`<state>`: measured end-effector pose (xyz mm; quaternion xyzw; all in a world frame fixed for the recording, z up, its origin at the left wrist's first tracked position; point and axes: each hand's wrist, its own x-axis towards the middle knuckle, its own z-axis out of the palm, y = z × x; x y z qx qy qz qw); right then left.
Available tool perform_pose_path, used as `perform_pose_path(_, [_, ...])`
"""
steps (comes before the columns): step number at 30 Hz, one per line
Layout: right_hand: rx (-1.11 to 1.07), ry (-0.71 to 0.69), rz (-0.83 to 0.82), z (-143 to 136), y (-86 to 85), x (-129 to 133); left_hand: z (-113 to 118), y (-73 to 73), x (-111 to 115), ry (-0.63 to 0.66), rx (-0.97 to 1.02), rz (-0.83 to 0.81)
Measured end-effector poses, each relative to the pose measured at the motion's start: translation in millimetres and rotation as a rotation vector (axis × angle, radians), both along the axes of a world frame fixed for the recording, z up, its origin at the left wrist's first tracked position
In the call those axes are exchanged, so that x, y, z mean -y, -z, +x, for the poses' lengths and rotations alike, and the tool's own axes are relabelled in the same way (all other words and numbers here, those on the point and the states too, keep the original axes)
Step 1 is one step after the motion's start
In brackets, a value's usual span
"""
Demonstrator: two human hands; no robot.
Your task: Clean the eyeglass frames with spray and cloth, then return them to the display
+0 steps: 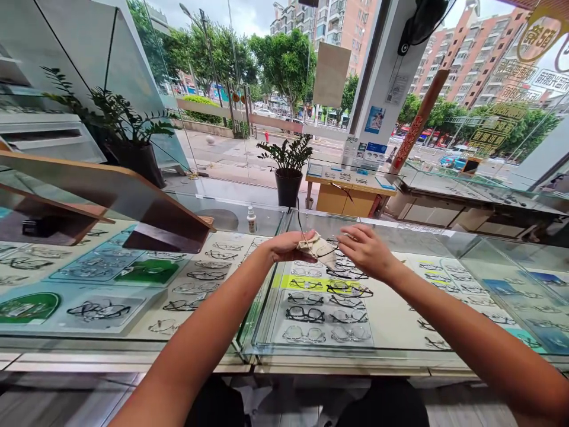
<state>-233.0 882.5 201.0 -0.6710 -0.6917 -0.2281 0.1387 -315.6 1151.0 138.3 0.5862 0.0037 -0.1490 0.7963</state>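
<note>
My left hand (291, 245) is closed on a pale cleaning cloth (320, 250) and a pair of dark-framed eyeglasses (299, 218) wrapped partly in it. One thin temple arm of the glasses sticks up above the hand, and part of a rim shows against the cloth. My right hand (365, 251) is just right of the cloth, its fingers loosely bent and apart, with nothing visible in them. Both hands are above a glass display case (311, 351), where rows of eyeglasses (304, 313) lie under the top.
A small white spray bottle (251, 220) stands on the glass to the left. Nearer on that side is a tilted wooden-edged mirror or board (146, 198). Beyond the counter are a potted plant (288, 172) and a wooden display table (347, 198) by the window.
</note>
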Motion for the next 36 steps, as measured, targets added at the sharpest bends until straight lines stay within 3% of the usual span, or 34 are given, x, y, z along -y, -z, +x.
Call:
perform_pose_path(8, [-0.211,-0.124,-0.122,-2,0.2,-8,-6,-2.4,14,0.196,0.048,0.009])
perform_pose_path(14, [-0.151,-0.118,-0.083,-2,6.4,-13,-6,-1.2,19,0.29,0.085,-0.039])
perform_pose_path(17, [0.038,-0.046,0.05,-4,14.3,-12,-2,1.5,23,0.252,0.1,-0.055])
perform_pose_path(20, [0.087,0.174,0.282,-10,26.5,-14,0,-0.3,29,0.141,0.166,-0.058])
perform_pose_path(22, [-0.17,0.352,0.441,-15,37.0,-19,-1,-3.4,33,0.054,0.225,-0.025])
perform_pose_path(24, [-0.654,0.408,0.535,-17,49.0,-29,-1,-6.2,35,-0.012,0.273,0.043])
perform_pose_path(26, [-1.16,0.312,0.536,-16,60.5,-41,0,-7.7,37,-0.056,0.303,0.125])
perform_pose_path(28, [-1.491,0.195,0.511,-11,69.5,-51,1,-7.4,37,-0.068,0.309,0.197])
perform_pose_path(31, [-1.655,0.125,0.498,-1,76.3,-58,3,-4.6,38,-0.075,0.275,0.262])
perform_pose_path(36, [-1.592,0.059,0.469,15,80.4,-57,6,3.9,41,-0.113,0.24,0.276])
